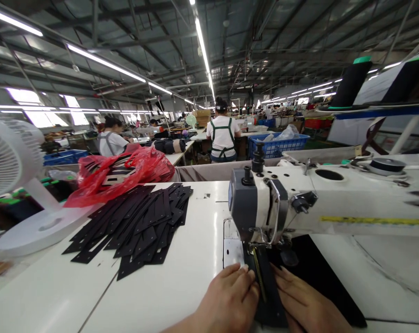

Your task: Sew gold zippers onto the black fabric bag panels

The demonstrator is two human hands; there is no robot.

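Note:
A sewing machine (258, 203) stands at the right, its presser foot down over a black fabric piece (320, 273) with a gold-toothed zipper (258, 273) on it. My left hand (233, 293) lies at the left edge of the zipper strip, fingers bent and close together, pinching or pressing its edge just in front of the foot. On the strip's right side rests my right hand (299, 296), its fingers stretched forward on the black fabric. Both hands are close to the needle area; the needle tip is hidden.
Many black strips (146, 222) lie piled on the white table (181, 286), left of the machine. Behind them is a red plastic bag (126, 171). A white fan (39, 203) stands far left, thread cones (351, 85) upper right. Two people sit farther back.

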